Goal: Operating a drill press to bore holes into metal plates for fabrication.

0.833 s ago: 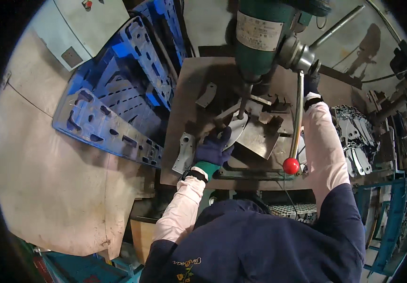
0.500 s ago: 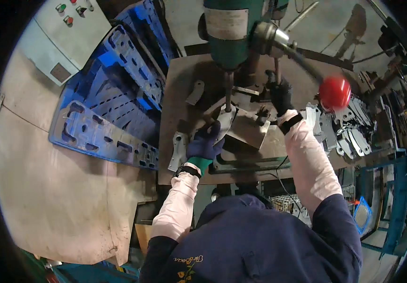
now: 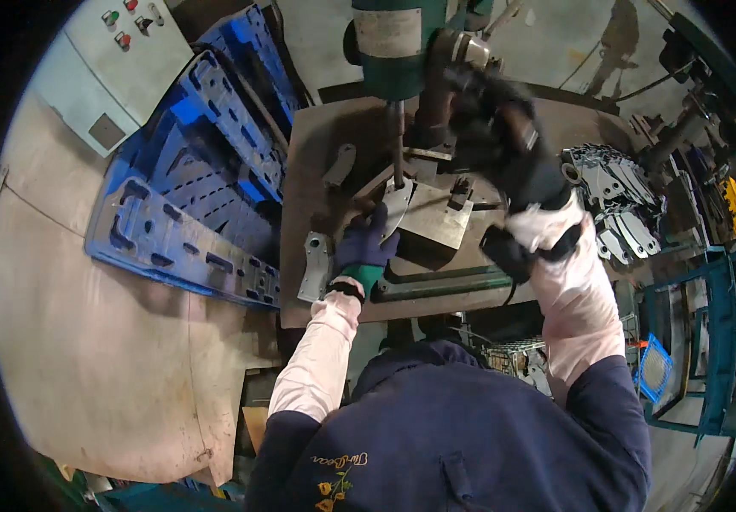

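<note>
My left hand, in a purple glove with a green cuff, grips a flat grey metal plate on the fixture block. Above that plate, the spindle of a green drill press points down, its tip close to or touching the metal. My right hand, black-gloved, is raised beside the press at its feed hub. Motion smears its fingers, so whether it grips a lever is unclear. Left of my left hand lies another metal plate, with a smaller one farther back.
Many loose metal plates are heaped on the table's right side. Blue plastic pallets stand to the left, near a grey control box with buttons. A teal metal rack is at the right, and a green bar runs along the table's front.
My right hand has come up from beside the fixture to the press's hub. The red ball knob no longer shows. My left hand still holds the plate under the spindle.
</note>
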Demonstrator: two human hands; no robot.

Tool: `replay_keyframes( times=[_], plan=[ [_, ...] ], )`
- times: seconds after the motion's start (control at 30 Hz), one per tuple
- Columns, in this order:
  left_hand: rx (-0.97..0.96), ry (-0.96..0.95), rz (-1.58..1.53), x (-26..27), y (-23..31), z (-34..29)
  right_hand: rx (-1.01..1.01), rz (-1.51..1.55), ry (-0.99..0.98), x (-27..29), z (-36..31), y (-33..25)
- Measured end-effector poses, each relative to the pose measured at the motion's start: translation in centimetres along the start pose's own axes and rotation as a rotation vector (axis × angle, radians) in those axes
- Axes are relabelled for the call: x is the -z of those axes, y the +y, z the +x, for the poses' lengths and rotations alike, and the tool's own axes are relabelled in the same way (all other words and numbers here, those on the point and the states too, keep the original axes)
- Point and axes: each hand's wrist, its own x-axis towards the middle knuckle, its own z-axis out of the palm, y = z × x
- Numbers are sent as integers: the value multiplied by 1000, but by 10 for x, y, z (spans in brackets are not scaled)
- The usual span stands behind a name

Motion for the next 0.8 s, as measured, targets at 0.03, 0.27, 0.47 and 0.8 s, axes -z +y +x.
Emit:
replay_keyframes(
  times=[0.03,0.27,0.47,0.8],
  plan=[
    [38,-59,-39,0,1,2,-16,42,-69,2,16,-13],
    [-5,69,-165,19,-6,-41,-365,424,-246,15,53,-46],
    [433,42,-1041,31,-66,-117,-162,260,-127,7,43,-38],
    [411,26,86,17,-102,-126,-213,202,-149,16,43,-38]
  ],
)
